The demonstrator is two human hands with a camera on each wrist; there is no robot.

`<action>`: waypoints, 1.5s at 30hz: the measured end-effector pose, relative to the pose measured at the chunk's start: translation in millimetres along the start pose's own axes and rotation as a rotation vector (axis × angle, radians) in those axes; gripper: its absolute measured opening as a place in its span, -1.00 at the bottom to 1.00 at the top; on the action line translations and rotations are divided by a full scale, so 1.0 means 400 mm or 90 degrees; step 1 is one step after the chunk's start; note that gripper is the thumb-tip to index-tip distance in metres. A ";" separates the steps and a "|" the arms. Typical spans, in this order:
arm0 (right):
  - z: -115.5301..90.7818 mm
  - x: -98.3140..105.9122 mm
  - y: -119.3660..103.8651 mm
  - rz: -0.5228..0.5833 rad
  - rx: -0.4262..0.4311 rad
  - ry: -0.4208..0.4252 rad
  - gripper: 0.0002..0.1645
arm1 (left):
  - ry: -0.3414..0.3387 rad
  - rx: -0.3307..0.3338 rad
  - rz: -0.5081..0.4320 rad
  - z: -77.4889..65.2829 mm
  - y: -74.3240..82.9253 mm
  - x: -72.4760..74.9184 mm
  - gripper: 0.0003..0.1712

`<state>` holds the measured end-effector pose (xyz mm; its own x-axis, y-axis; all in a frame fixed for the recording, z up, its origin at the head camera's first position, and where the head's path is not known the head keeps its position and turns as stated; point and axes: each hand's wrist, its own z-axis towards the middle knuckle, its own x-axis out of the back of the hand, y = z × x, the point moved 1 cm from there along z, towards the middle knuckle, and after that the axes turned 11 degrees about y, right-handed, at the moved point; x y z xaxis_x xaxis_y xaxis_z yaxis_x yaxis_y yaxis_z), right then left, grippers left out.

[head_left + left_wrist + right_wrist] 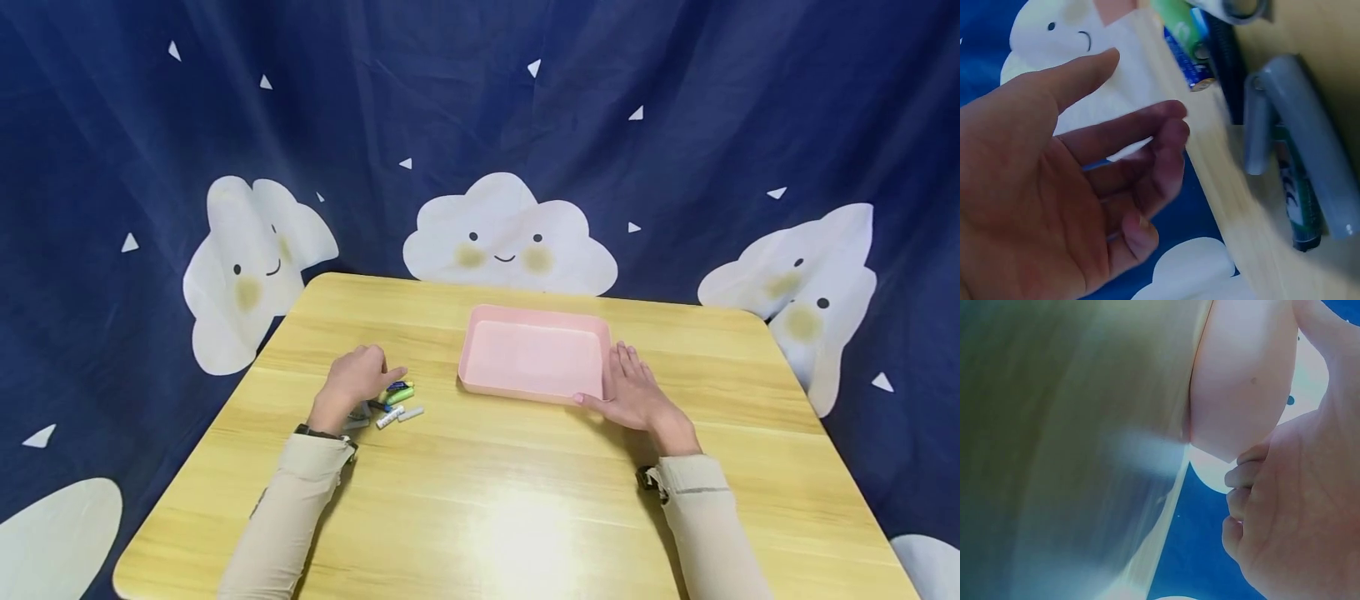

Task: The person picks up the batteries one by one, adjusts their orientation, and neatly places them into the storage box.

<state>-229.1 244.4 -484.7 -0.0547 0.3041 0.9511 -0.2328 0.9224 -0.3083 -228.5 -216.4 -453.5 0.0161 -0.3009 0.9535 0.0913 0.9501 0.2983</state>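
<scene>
Crowding is your risk: your left hand (358,375), thumb apart, fingers loosely bent around nothing, hangs near the blue cylindrical battery (1185,60), glossy green cylinder (401,397) and grey hinged piece (1313,140); a hasty pinch might scatter them. Your right hand (636,393), fingers straight, lies against the pale-pink shallow rectangular tray (532,358); pressing might slide it. Round-cornered and smooth, it sits right of those items on the light wood-grain table (457,492).
</scene>
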 end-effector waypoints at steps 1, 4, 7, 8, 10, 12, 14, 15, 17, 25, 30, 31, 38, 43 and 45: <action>-0.001 0.001 0.000 0.003 0.000 0.001 0.48 | 0.002 0.007 0.016 -0.001 0.002 -0.003 -0.30; -0.002 0.001 -0.001 0.008 0.000 0.001 0.49 | 0.000 0.031 0.059 -0.002 0.009 -0.009 -0.24; -0.003 0.001 -0.002 0.006 0.000 -0.001 0.49 | -0.015 0.054 0.095 0.001 0.018 -0.016 -0.22; -0.003 0.002 -0.002 0.004 0.000 0.000 0.48 | -0.020 0.059 0.104 0.003 0.021 -0.018 -0.21; -0.003 0.003 -0.002 0.002 0.001 0.001 0.48 | -0.029 0.067 0.120 0.007 0.027 -0.022 -0.20; -0.003 0.005 -0.003 0.002 0.002 0.004 0.48 | -0.036 0.071 0.132 0.012 0.033 -0.025 -0.20; -0.002 0.007 -0.003 0.002 0.003 0.005 0.47 | -0.039 0.074 0.139 0.015 0.038 -0.027 -0.20; -0.002 0.008 -0.003 0.002 0.004 0.005 0.47 | -0.040 0.075 0.142 0.016 0.040 -0.028 -0.20; -0.001 0.009 -0.003 0.002 0.003 0.005 0.47 | -0.039 0.075 0.145 0.018 0.044 -0.028 -0.21; -0.001 0.007 -0.003 0.006 0.003 0.000 0.47 | -0.030 0.072 0.153 0.024 0.053 -0.027 -0.25; -0.005 0.009 -0.002 0.009 0.000 0.001 0.47 | -0.026 0.062 0.144 0.027 0.058 -0.029 -0.26; -0.005 0.010 -0.001 0.010 0.000 0.002 0.47 | -0.023 0.060 0.143 0.027 0.058 -0.030 -0.26; -0.007 0.011 0.004 0.017 -0.005 0.002 0.48 | -0.009 0.038 0.138 0.029 0.056 -0.035 -0.26; -0.005 0.010 0.004 0.020 -0.005 0.005 0.47 | -0.004 0.012 0.129 0.034 0.054 -0.041 -0.28; -0.004 0.011 0.002 0.017 -0.005 0.004 0.47 | 0.001 -0.003 0.127 0.037 0.052 -0.044 -0.28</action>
<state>-228.1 246.9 -480.7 -0.0551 0.3307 0.9421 -0.2230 0.9157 -0.3344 -241.6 -190.1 -463.6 0.0355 -0.1068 0.9936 0.0914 0.9905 0.1032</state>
